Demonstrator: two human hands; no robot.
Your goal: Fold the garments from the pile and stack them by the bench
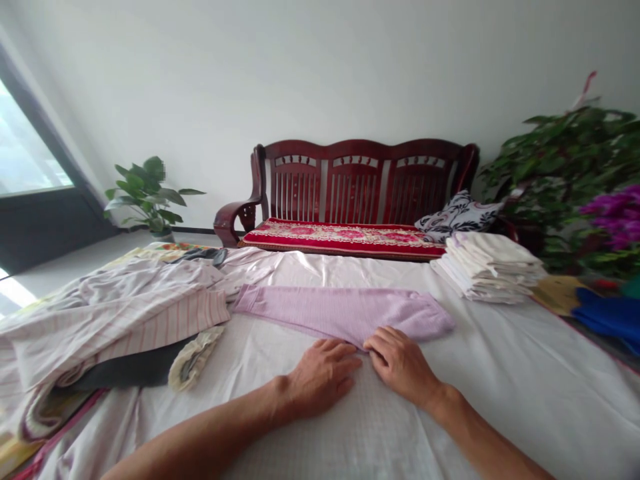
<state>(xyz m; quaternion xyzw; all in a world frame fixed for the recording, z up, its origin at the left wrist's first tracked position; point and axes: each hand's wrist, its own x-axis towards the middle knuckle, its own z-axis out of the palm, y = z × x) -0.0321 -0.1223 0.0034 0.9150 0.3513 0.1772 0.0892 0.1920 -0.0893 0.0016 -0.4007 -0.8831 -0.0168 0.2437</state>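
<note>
A pair of lilac trousers point(340, 310), folded lengthwise, lies across the white-covered table point(505, 373) before me. The narrow cuffed end points left and the wider end right. My left hand point(323, 377) rests palm down at the near edge, fingers stretched out and their tips touching the cloth. Close beside it, my right hand point(400, 363) has its fingers curled over the same edge and pinches the fabric. The thumb and fingertips of that hand are partly hidden.
Loose clothes point(135, 313) are heaped on the left, with a cream scrunchie-like band point(195, 360) nearby. A stack of folded white cloths point(487, 267) stands back right, beside blue cloth point(607, 317). Behind are a wooden bench point(357, 190), a patterned cushion point(460, 215) and plants point(150, 193).
</note>
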